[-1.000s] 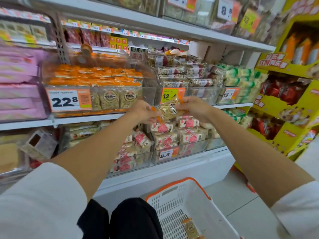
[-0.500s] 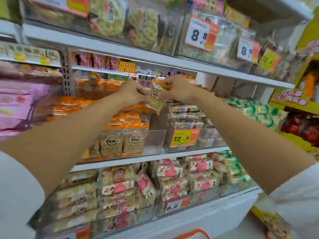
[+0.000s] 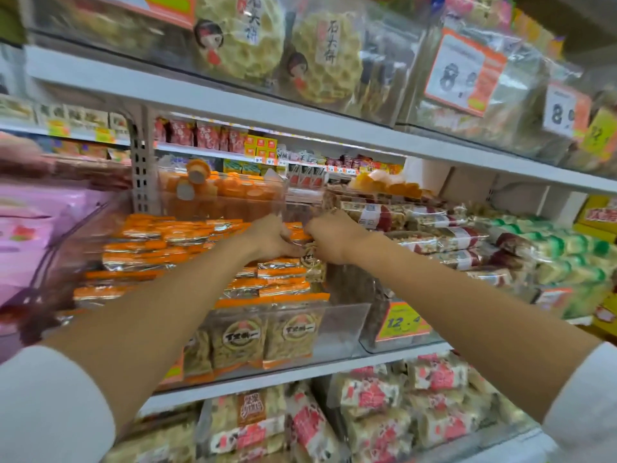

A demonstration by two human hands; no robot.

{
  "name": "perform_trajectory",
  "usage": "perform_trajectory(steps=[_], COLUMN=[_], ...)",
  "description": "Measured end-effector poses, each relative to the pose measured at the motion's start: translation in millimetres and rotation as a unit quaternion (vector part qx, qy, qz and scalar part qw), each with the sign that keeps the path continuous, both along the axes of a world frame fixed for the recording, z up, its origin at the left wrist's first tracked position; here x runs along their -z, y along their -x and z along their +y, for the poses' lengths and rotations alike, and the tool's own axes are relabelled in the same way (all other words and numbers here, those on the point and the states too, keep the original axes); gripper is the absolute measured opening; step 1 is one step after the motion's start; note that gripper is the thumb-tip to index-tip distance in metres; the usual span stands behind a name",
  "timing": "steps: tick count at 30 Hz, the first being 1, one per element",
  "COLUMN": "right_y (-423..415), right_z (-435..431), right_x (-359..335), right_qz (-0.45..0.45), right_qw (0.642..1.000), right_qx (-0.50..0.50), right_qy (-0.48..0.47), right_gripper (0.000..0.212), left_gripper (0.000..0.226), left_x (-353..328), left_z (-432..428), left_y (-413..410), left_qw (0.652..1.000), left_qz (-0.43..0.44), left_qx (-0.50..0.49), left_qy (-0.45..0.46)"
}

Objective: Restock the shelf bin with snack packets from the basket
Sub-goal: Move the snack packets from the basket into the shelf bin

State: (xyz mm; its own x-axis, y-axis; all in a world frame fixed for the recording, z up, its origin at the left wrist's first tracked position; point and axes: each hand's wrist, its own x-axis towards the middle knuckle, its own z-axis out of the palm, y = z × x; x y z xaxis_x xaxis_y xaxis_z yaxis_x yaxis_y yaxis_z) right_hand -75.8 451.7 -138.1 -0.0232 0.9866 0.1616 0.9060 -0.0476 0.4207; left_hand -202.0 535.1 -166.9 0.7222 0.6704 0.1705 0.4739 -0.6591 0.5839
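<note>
- head view: the left hand and right hand meet at the centre of the frame, knuckles close together, with both bare forearms reaching up from the lower corners out of white sleeves.
- both hands have their fingers curled onto one packet, the left pinching its left side and the right its right side near the top.
- the packet hangs upright just below the hands, its round logo partly showing, over the right rear part of the bin. blur hides whether it touches the stock under it.
- the bin is clear plastic and sits at centre frame on the white shelf. it holds orange-topped packs lying flat in rows, with a few standing upright against the front wall.
- right of the bin, a yellow and orange tag reads 12.4, and above it lie long bars in clear wrap.
- green packs are piled at the right edge.
- pink bags fill the left edge, blurred.
- round cracker bags stand along the top of the frame.
- red-and-white packs lie along the bottom.
</note>
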Motion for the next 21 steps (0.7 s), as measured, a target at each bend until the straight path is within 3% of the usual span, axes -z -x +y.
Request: perform_trajectory(steps=[3, 9, 14, 18, 21], right_y=[0, 2, 7, 19, 15], right_z=[1, 4, 2, 2, 3], right_x=[6, 11, 15, 36, 44], right_qz=[-0.038, -0.108, -0.124, -0.117, -0.107], right_qw=[0.999, 0.993, 0.989, 0.987, 0.989], right_qx=[0.021, 0.033, 0.062, 0.096, 0.101], right_qy=[0.015, 0.037, 0.046, 0.047, 0.009], right_gripper=[0.036, 0.046, 0.039, 0.011, 0.007], left_gripper=[0.050, 0.050, 0.030, 0.019, 0.018], left_x=[2, 8, 15, 18, 20], left_z=[0, 4, 5, 13, 16], left_y=[1, -3, 0, 3, 3], left_qw=[1.000, 0.999, 0.999, 0.997, 0.997], left_qz=[-0.009, 0.019, -0.042, -0.074, -0.070], left_qx=[-0.008, -0.001, 0.010, 0.018, 0.015], left_qy=[0.017, 0.034, 0.016, 0.022, 0.029])
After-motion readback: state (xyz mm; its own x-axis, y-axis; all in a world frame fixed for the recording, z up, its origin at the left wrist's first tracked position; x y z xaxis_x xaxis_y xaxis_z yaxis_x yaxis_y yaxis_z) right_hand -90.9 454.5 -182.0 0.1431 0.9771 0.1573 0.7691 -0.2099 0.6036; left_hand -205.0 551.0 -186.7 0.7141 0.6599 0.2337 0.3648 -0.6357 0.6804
